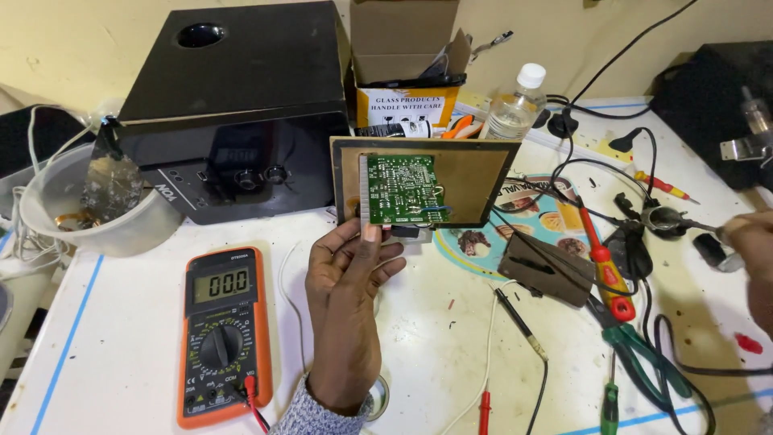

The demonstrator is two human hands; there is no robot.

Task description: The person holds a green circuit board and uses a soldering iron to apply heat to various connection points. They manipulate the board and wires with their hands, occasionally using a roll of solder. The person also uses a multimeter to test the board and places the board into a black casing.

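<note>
My left hand (348,282) holds up a brown panel (483,181) by its lower edge, with a green circuit board (398,189) mounted on the panel's face toward me. My thumb presses the board's bottom edge. My right hand (753,242) is at the far right edge of the view, gripping a slim metal tool (684,224) whose tip rests in a small round metal stand (662,217). An orange multimeter (224,330) lies flat on the white table (121,322) left of my left arm, its red and black leads trailing off the front.
A black speaker box (233,105) stands at the back, a white bowl (88,217) to its left. A cardboard box (403,56) and plastic bottle (514,105) stand behind the panel. A red-handled screwdriver (602,262), green pliers (644,354), probes and black cables crowd the right side.
</note>
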